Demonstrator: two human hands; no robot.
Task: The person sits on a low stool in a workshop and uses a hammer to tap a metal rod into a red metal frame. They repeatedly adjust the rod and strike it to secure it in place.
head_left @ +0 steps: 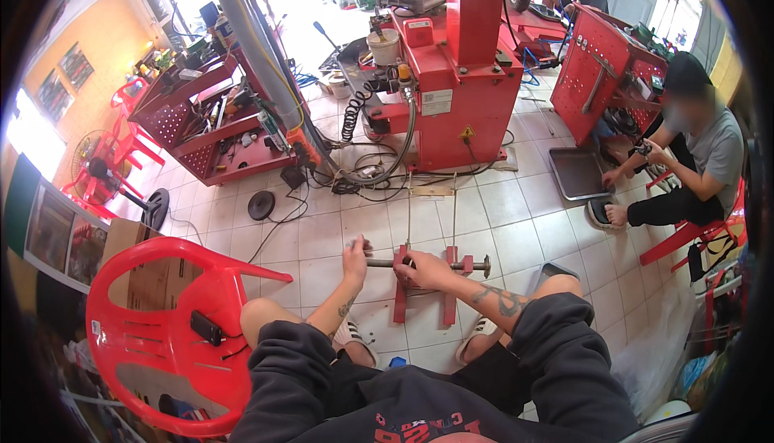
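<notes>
On the tiled floor before me stands a low red metal stand point(449, 307) with two feet. A dark metal rod point(380, 263) lies across it, with a round disc point(487, 266) at its right end. At the rod's left end is my left hand point(355, 259), its fingers apart and stretched upward, seemingly holding nothing. My right hand point(427, 271) is closed at the stand's left upright, its fingers round a small dark round part on the rod. Much of that part is hidden by the fingers.
Left of me is a red plastic chair point(109, 346) with a black phone-like device point(206, 328). Ahead stand a red machine point(459, 112), hoses and a red tool cart point(193, 157). At right, a seated person point(713, 153) works beside a black tray point(574, 173).
</notes>
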